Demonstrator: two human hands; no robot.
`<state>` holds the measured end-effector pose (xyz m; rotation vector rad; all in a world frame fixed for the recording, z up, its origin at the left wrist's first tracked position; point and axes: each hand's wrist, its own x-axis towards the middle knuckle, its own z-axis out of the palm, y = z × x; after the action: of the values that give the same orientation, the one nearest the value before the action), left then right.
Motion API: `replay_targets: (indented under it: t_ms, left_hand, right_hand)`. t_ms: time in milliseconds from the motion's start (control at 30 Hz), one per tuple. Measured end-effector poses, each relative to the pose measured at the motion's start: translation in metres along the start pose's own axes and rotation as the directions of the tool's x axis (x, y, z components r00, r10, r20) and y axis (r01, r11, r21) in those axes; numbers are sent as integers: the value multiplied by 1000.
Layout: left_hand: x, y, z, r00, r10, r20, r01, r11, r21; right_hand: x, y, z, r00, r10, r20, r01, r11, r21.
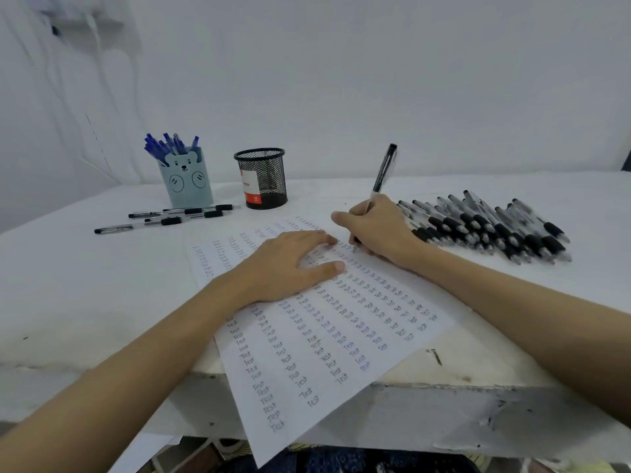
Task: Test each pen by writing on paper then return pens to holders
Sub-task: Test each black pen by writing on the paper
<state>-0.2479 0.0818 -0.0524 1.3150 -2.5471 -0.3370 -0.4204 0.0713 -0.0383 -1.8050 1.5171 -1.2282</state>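
A white sheet of paper (324,363), covered in rows of the handwritten word "Test", lies tilted over the table's front edge. My left hand (286,264) rests flat on the sheet with its fingers straight. My right hand (379,230) grips a black pen (384,172) in a writing hold, its tip down on the paper and its cap end pointing up. A pile of several black pens (488,227) lies to the right of my right hand. At the back left stand a blue bear-faced holder (187,184) with several blue pens and a black mesh holder (263,179).
Three or so black pens (170,216) lie loose on the white table (85,285) in front of the bear holder. A white wall rises behind the table. The table's chipped front edge (461,401) runs below the paper.
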Motion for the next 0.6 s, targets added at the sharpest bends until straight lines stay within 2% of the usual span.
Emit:
replay_targets:
  t_ms: [167, 467, 600]
  left_hand:
    - [1, -5, 4, 999, -2, -40, 1, 1000, -17]
    - [1, -2, 3, 999, -14, -38, 14, 1000, -11]
    - [-1, -1, 3, 999, -21, -32, 20, 1000, -14]
  right_hand:
    - [3, 6, 0, 995, 3, -103, -3, 1000, 3]
    - [0, 5, 0, 999, -16, -30, 16, 1000, -20]
    - [0, 5, 2, 997, -31, -64, 29, 999, -41]
